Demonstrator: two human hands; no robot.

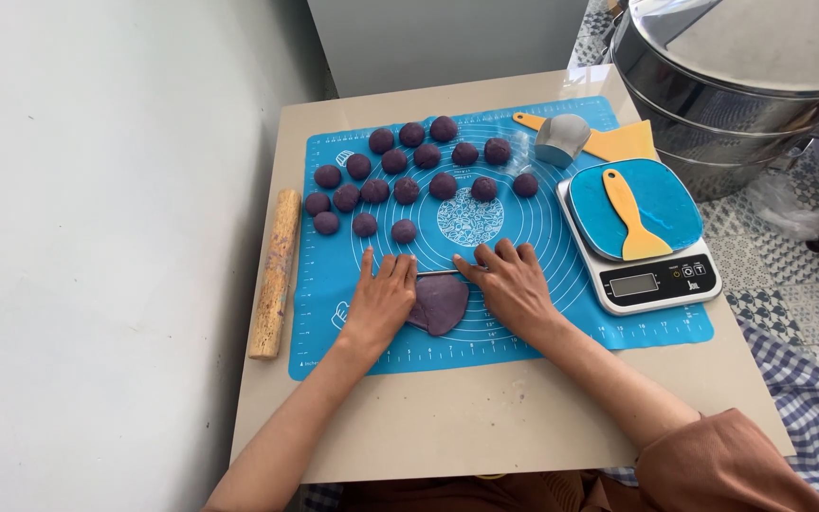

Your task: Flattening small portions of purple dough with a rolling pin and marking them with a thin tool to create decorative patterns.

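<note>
Head view, flat purple dough, hands pressing

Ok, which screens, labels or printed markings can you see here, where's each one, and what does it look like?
Scale display: front face of the white kitchen scale at table right; small grey rectangle.
Scale buttons: right of the display; small round dark icons.
Mat markings: blue silicone mat at table centre; white concentric rings, ruler edges, patterned middle disc.
No packages or signs.
</note>
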